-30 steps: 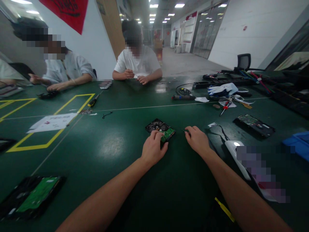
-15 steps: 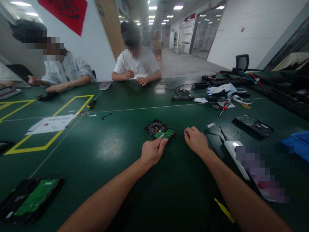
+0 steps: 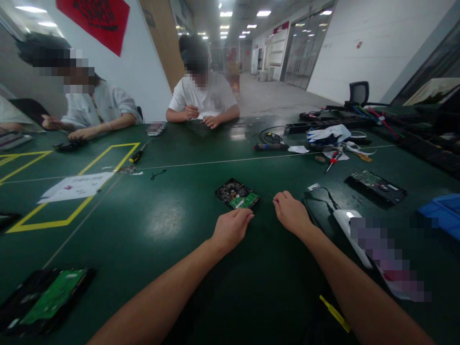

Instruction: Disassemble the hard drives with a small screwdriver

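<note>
A hard drive point(image 3: 237, 194) with a green circuit board lies on the green table in front of me. My left hand point(image 3: 234, 229) is at its near edge, fingers pinched together; what they hold, if anything, is hidden, and I cannot tell whether they touch the drive. To the right of the drive, my right hand point(image 3: 292, 211) rests on the table with its fingers curled closed. Tiny dark bits, perhaps screws point(image 3: 271, 195), show at its fingertips. Whatever sits inside those fingers is too small to make out.
Another hard drive point(image 3: 375, 187) lies to the right, a third point(image 3: 46, 299) at the near left. A white power strip point(image 3: 354, 237) and a blue bin point(image 3: 443, 215) stand right. Farther back are a red screwdriver point(image 3: 333, 161) and gloves point(image 3: 328, 134). Two co-workers sit opposite.
My left hand has drawn back slightly from the hard drive's edge, toward me and to the right, its fingers closing more. My right hand has barely moved.
</note>
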Motion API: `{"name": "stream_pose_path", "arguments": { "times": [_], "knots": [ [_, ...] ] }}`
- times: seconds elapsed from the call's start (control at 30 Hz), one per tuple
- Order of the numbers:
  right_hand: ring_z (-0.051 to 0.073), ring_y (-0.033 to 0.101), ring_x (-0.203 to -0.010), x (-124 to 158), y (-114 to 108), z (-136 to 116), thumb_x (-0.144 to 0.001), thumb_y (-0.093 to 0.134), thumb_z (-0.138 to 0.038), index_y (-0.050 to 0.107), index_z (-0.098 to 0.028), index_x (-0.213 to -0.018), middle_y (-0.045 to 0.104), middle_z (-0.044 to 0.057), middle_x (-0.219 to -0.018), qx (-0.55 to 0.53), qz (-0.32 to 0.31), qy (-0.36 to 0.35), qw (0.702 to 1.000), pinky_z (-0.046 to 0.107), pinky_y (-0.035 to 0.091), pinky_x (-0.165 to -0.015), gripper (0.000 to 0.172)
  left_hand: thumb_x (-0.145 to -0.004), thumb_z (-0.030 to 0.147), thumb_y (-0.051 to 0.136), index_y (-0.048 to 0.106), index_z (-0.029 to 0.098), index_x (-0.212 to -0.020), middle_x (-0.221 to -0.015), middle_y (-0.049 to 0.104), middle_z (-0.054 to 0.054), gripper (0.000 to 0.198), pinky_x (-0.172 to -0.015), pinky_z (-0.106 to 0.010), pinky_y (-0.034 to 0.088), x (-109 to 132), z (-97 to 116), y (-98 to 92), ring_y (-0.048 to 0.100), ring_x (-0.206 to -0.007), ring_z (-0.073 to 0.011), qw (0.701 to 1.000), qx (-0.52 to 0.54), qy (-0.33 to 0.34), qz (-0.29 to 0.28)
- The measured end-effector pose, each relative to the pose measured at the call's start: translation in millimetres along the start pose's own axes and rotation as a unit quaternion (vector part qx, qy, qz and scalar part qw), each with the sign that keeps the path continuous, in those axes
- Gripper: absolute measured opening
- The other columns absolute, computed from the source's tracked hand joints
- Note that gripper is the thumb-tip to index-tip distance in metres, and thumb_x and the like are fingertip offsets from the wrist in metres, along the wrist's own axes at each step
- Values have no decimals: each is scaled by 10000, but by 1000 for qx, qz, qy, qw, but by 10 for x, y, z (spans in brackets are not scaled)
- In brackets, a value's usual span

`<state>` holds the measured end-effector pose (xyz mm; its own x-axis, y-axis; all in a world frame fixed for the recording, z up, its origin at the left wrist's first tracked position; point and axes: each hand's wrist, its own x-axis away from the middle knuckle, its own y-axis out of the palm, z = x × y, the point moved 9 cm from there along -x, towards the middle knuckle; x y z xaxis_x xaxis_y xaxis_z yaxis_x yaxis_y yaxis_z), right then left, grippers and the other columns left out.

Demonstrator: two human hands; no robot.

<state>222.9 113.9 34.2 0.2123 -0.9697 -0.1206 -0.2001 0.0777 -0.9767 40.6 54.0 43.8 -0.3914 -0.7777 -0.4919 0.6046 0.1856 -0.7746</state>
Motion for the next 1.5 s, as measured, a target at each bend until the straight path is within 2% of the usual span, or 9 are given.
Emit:
{"name": "stream_pose_path", "arguments": {
  "times": [0.17, 0.27, 0.37, 0.57, 0.73, 1.03, 1.13, 1.3, 1.5],
  "knots": [
    [209, 616, -895, 177, -104, -310, -1005, 495, -261, 642, -192, -974, 647, 83, -1002, -180, -11, -82, 980, 331, 446, -797, 166, -1032, 342, 504, 631, 221, -1146, -1017, 715, -46, 209, -744, -270, 550, 5, 42, 9, 686, -857, -165, 1000, 5, 26, 0],
    [185, 614, -867, 280, -37, -508, -1000, 532, -318, 650, -206, -988, 674, 35, -950, -307, -84, -110, 942, 309, 449, -769, 162, -1004, 403, 561, 631, 211, -1144, -1049, 694, -60, 247, -752, -272, 558, 7, 62, 24, 684, -893, -172, 999, 16, 41, -10],
    [167, 599, -811, 320, 30, -563, -997, 546, -371, 662, -206, -1006, 673, 13, -902, -378, -123, -95, 913, 290, 440, -719, 202, -1009, 389, 558, 646, 209, -1107, -1026, 695, -54, 224, -758, -262, 554, 7, 65, 17, 685, -883, -160, 999, 27, 47, -8],
    [128, 484, -612, 334, 124, -508, -981, 577, -446, 651, -195, -1009, 558, -28, -694, -444, -157, -45, 881, 254, 360, -558, 263, -1020, 315, 547, 666, 197, -1043, -966, 710, -42, 169, -744, -242, 535, 18, 102, -29, 683, -843, -142, 997, 36, 71, 17],
    [120, 442, -554, 377, 161, -524, -977, 576, -474, 634, -199, -1020, 506, -42, -641, -486, -184, -13, 854, 248, 308, -504, 285, -1025, 272, 516, 663, 195, -1008, -949, 695, -44, 167, -704, -232, 520, 39, 119, -37, 665, -805, -134, 996, 23, 79, 19],
    [122, 450, -562, 366, 146, -520, -961, 590, -468, 651, -196, -1008, 518, -36, -649, -503, -176, -15, 846, 256, 313, -515, 283, -1021, 259, 493, 636, 206, -1030, -995, 686, -56, 153, -738, -263, 543, 23, 122, -40, 661, -859, -153, 997, 39, 62, 5],
    [128, 468, -569, 359, 130, -511, -961, 595, -447, 665, -201, -1054, 539, -33, -658, -486, -167, -19, 858, 259, 326, -523, 272, -1020, 258, 496, 629, 210, -1057, -1008, 690, -54, 147, -758, -273, 551, 16, 98, -38, 668, -880, -159, 997, 48, 56, 5],
    [162, 592, -757, 336, -43, -555, -955, 604, -351, 701, -203, -1015, 672, 13, -832, -449, -109, -58, 885, 292, 447, -701, 187, -1018, 274, 488, 621, 212, -1072, -1010, 680, -61, 157, -749, -278, 548, 9, 88, -56, 661, -861, -162, 998, 43, 42, 7],
    [192, 642, -919, 333, -179, -569, -914, 654, -270, 694, -225, -1002, 710, 29, -990, -421, -38, -98, 901, 334, 483, -855, 107, -1035, 304, 438, 588, 206, -996, -912, 623, -40, 183, -676, -269, 500, 5, 87, -68, 603, -757, -152, 1000, 22, 14, -3]
  ]
}}
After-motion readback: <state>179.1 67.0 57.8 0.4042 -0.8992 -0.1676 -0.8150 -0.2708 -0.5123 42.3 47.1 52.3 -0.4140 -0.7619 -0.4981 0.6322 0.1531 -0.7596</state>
